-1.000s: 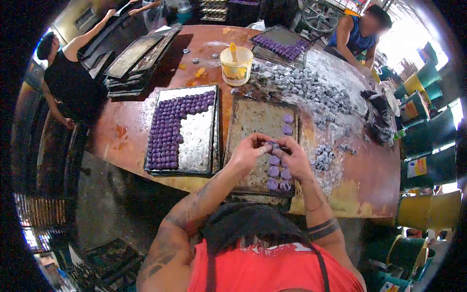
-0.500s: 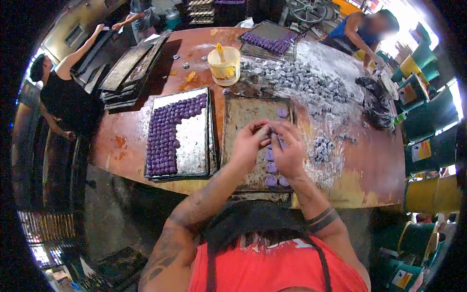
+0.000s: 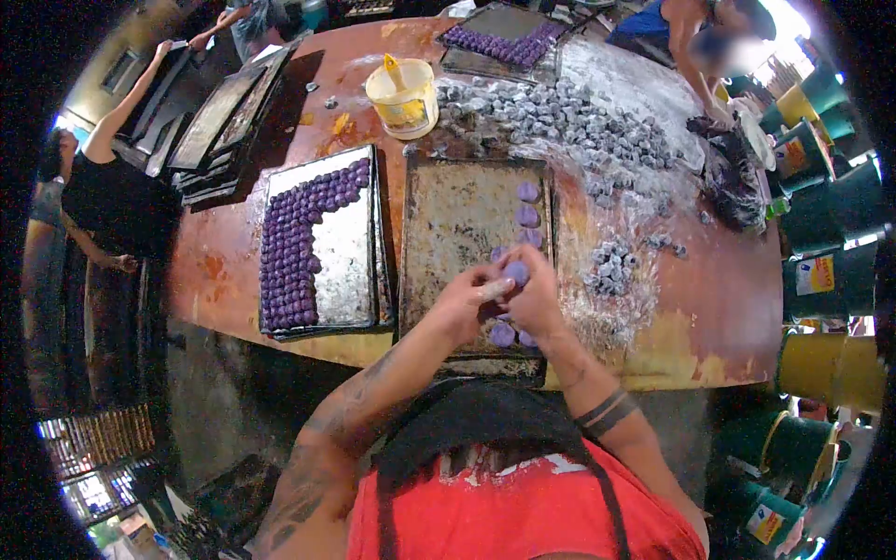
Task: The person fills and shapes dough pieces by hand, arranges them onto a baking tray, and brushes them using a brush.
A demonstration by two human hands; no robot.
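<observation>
A round purple dough ball [image 3: 515, 273] is pinched between my two hands, over the right half of a worn baking tray [image 3: 448, 210]. My left hand [image 3: 473, 301] is closed, with its thumb against the ball's near side. Curled around the other side is my right hand [image 3: 534, 301], its fingers partly hidden. Flattened purple dough pieces [image 3: 528, 192] line the tray's right side, and another dough piece [image 3: 502, 334] shows just below my hands. Some pieces in the line are covered by my hands.
Left of it, a stacked tray [image 3: 350, 271] holds rows of dark purple balls [image 3: 287, 261]. A yellow-handled tool stands in a white bucket [image 3: 403, 110]. Floured lumps [image 3: 588, 126] spread across the far right, near a co-worker [image 3: 686, 47]. Another person [image 3: 117, 191] stands by stacked trays [image 3: 224, 121].
My hands have come down the tray towards me, and the purple ball between them now shows. The farther dough pieces are uncovered. The whole view has shifted slightly.
</observation>
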